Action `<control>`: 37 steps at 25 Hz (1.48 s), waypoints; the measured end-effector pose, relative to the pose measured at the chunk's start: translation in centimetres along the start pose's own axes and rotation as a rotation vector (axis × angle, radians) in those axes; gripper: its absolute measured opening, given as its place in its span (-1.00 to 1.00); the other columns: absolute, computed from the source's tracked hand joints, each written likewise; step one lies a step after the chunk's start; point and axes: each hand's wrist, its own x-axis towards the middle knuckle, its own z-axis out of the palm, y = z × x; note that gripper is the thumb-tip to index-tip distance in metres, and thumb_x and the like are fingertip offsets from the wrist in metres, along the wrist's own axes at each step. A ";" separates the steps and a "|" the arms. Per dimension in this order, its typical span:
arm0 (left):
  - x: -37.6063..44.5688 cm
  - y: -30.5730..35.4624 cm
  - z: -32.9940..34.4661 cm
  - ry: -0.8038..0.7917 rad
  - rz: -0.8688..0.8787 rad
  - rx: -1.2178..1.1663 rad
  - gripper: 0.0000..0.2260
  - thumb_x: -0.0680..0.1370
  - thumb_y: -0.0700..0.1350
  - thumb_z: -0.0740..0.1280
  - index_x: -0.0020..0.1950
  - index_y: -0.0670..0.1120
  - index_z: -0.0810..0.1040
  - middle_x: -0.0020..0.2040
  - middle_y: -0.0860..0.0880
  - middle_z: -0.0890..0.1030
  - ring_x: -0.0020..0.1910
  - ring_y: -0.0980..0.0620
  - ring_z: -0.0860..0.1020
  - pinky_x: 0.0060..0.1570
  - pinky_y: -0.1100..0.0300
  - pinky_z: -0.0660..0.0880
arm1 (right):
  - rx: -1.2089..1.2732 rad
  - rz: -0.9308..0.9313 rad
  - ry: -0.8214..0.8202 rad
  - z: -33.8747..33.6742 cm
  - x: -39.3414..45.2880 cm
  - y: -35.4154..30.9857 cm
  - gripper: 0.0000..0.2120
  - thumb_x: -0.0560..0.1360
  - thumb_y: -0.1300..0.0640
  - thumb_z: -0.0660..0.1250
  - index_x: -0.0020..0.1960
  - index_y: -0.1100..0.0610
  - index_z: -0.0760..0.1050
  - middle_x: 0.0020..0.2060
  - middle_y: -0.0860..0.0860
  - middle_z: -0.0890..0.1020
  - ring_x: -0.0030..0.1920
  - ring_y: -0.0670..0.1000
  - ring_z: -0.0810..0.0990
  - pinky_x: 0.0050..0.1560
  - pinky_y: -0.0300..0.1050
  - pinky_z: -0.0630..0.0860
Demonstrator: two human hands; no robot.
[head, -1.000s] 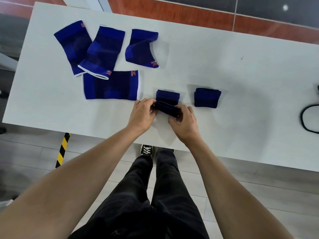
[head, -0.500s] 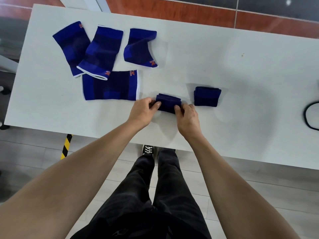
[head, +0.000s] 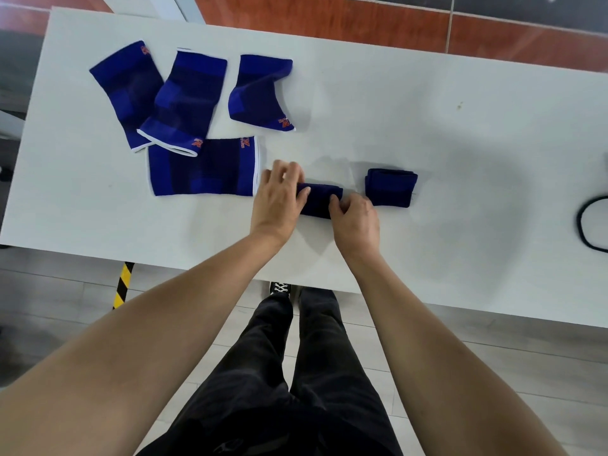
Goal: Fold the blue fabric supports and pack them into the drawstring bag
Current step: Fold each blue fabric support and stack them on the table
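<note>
On the white rectangular table (head: 427, 126), four flat blue fabric supports (head: 184, 97) lay at the far left, two overlapping. Just right of the nearest flat one, a small folded blue fabric support (head: 320, 200) sat between the left hand (head: 278, 199) and right hand (head: 355, 218). A second folded blue bundle (head: 391, 187) lay just beside it on the right, and a black cord loop (head: 589, 222) rested at the table's right edge.

Blue supports (head: 204, 166), white table (head: 427, 143)
</note>
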 end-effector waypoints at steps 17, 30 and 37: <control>-3.7 -2.2 3.1 -0.068 0.212 0.278 -0.32 0.61 -0.28 0.30 0.64 -0.01 0.06 0.64 -0.06 0.11 0.57 -0.26 0.19 0.52 -0.05 0.21 | -0.478 -0.740 0.307 1.3 -1.0 3.5 -0.52 0.59 0.26 0.28 0.51 0.14 0.40 0.43 0.01 0.51 0.54 0.05 0.33 0.56 0.31 0.04; 3.2 3.2 5.3 -0.113 0.185 0.312 -0.39 0.64 -0.17 0.26 0.63 0.06 0.08 0.63 0.01 0.17 0.54 -0.25 0.24 0.46 -0.02 0.28 | -0.512 -0.704 0.363 -3.1 5.9 4.7 -0.54 0.61 0.29 0.25 0.50 0.15 0.40 0.40 0.05 0.53 0.51 0.12 0.37 0.57 0.26 0.07; 3.6 4.0 4.0 -0.193 0.123 0.218 -0.50 0.69 -0.05 0.15 0.62 0.11 0.08 0.63 -0.04 0.13 0.52 -0.23 0.26 0.44 -0.05 0.28 | -0.478 -0.695 0.313 -3.7 6.2 4.1 -0.57 0.61 0.25 0.25 0.48 0.14 0.41 0.38 0.05 0.55 0.48 0.12 0.40 0.57 0.23 0.07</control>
